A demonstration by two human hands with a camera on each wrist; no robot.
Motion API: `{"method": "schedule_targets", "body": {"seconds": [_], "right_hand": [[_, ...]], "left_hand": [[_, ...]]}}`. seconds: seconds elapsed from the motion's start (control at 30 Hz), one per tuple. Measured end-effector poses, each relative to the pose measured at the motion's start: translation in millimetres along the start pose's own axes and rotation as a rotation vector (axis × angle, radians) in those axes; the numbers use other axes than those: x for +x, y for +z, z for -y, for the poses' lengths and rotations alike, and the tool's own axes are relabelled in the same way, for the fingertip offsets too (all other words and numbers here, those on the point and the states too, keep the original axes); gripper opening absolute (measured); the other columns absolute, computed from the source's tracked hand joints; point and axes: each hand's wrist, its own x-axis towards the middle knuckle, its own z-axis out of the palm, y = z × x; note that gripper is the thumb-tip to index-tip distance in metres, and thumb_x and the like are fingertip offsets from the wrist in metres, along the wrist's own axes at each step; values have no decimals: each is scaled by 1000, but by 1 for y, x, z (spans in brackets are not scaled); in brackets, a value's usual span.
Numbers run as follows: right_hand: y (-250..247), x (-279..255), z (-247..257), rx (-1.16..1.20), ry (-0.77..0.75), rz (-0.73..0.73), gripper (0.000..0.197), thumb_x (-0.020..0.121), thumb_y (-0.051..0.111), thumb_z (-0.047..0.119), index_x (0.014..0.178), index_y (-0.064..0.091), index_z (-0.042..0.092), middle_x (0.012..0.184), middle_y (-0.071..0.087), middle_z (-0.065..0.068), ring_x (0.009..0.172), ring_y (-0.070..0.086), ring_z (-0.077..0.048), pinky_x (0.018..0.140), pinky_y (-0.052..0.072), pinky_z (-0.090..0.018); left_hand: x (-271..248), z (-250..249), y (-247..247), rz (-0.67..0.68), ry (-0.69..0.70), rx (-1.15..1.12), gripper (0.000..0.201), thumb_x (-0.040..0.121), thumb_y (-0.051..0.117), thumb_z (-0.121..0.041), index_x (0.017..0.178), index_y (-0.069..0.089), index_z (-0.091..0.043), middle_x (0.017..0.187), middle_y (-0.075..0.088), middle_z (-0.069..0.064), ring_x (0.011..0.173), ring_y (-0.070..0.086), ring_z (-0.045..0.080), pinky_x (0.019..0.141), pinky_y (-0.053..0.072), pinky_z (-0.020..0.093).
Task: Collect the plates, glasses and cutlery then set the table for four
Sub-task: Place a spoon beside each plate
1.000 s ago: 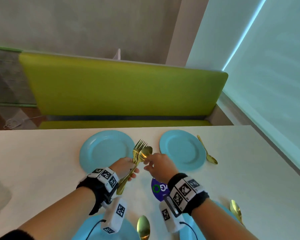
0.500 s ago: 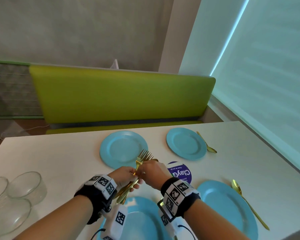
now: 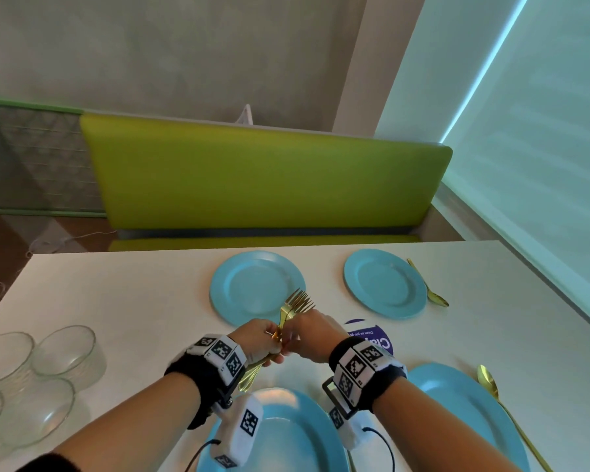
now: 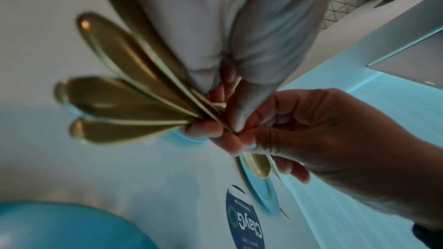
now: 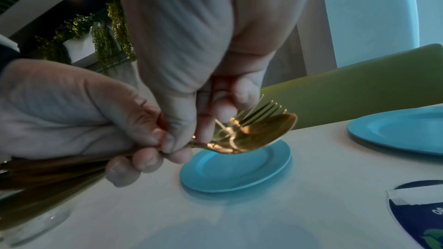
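My left hand (image 3: pixel 269 349) grips a bundle of gold cutlery (image 4: pixel 124 101) by the middle, above the white table (image 3: pixel 123 294). The fork tines (image 3: pixel 298 301) stick up and away from me. My right hand (image 3: pixel 292 338) meets it from the right and pinches the neck of a gold spoon (image 5: pixel 263 132) in that bundle. Two blue plates lie at the far side (image 3: pixel 258 287) (image 3: pixel 385 282) and two at the near side (image 3: pixel 286 437) (image 3: pixel 464 413). One gold spoon (image 3: pixel 430 291) lies right of the far right plate, another (image 3: pixel 491 386) right of the near right plate.
Several clear glasses (image 3: pixel 34 376) stand together at the table's left near edge. A round purple sticker (image 3: pixel 372 338) lies on the table between the plates. A green bench (image 3: pixel 263 178) runs along the far side, and a blind-covered window (image 3: pixel 542 165) on the right.
Both hands have drawn back toward me with the cutlery. The spoon bowl that showed beside the fork tines is now hidden under my right hand. The near plates and glasses have come into view.
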Motion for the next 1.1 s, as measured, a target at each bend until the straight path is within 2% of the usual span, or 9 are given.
{"method": "schedule_targets", "body": {"seconds": [0.1,0.4,0.57,0.67,0.7,0.8,0.87,1.0,1.1], "right_hand": [[1,13,-6,10,-34,12,24,89,58,31,106,69,18,106,68,-7,103,60,-24,83,48,-33],[-2,51,-24,-44,-97,45,25,95,49,26,108,66,13,111,63,-8,105,59,-26,85,51,-38],[-2,65,-36,-8,-127,53,22,94,52,23,111,65,20,115,64,-2,109,57,-24,88,48,-36],[-2,74,-42,24,-122,87,19,93,54,25,106,68,23,111,66,-1,107,57,-22,86,45,-32],[-3,77,-45,13,-114,100,19,92,54,24,104,69,23,111,66,0,107,57,-21,85,45,-31],[-8,85,-60,23,-22,115,19,90,57,22,104,71,21,115,65,0,111,55,-20,92,46,-33],[-13,92,-78,61,85,100,22,90,59,25,106,71,18,116,65,-3,112,57,-22,95,47,-33],[-13,109,-111,138,357,58,31,91,55,28,112,70,10,119,66,-7,113,59,-24,97,48,-31],[-6,122,-121,87,522,111,41,94,46,37,116,64,6,123,63,-10,114,58,-23,93,47,-28]], "left_hand": [[12,-3,-3,-43,-8,26,19,87,49,5,85,51,-13,72,63,4,40,59,-1,44,42,15],[44,-17,-9,-164,-41,-20,24,87,57,0,70,46,-12,62,59,7,35,56,4,41,37,18],[61,-21,-15,-205,-64,-13,24,88,54,1,70,44,-11,66,58,10,53,59,19,50,41,26],[70,-22,-24,-281,-68,72,17,84,62,-5,77,48,-11,79,60,12,68,62,27,70,54,38],[73,-22,-28,-314,-73,58,16,85,60,-4,76,48,-10,83,62,12,67,63,26,71,55,38],[82,-21,-49,-453,-77,-56,24,89,52,1,71,45,-13,89,61,13,43,62,14,43,48,21],[83,-21,-64,-517,-69,-117,24,91,49,3,72,45,-12,89,57,12,28,55,4,32,40,13],[81,-17,-86,-547,-53,-167,9,93,48,3,92,49,-6,97,57,13,46,60,10,36,44,12],[85,-10,-92,-538,-63,-180,19,94,47,0,79,50,-11,99,59,12,55,61,11,51,50,19]]}}
